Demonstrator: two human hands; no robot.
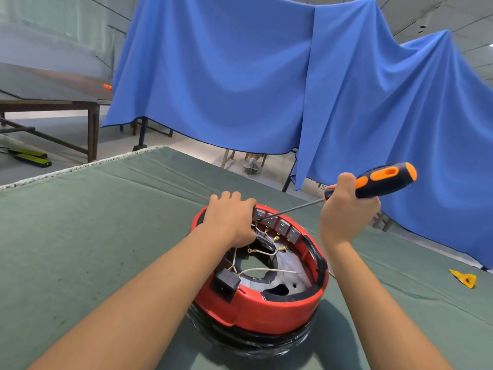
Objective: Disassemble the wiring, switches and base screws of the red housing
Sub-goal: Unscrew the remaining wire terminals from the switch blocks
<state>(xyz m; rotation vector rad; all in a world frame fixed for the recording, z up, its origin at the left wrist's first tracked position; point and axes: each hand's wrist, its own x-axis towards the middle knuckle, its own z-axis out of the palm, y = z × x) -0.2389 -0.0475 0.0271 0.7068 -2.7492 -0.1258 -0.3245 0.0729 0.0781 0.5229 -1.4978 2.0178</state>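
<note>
1. Round red plastic housing [262, 311], open side up on green cloth tabletop [80, 236]: rigid shell; hold by rim.
2. Left hand [229, 217]: grip curled over far rim, steadying.
3. Right hand [346, 209]: grip wrapped round black-orange screwdriver [384, 180], tip at grey switches [277, 225].
4. Thin white wires [266, 270] w/ brass terminals: delicate; pull at terminals, not leads.

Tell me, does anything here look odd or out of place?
Mostly the white wires inside the red housing: several brass-tipped ends hang loose, attached to nothing. A crumpled yellow scrap also lies alone on the green cloth.
</note>
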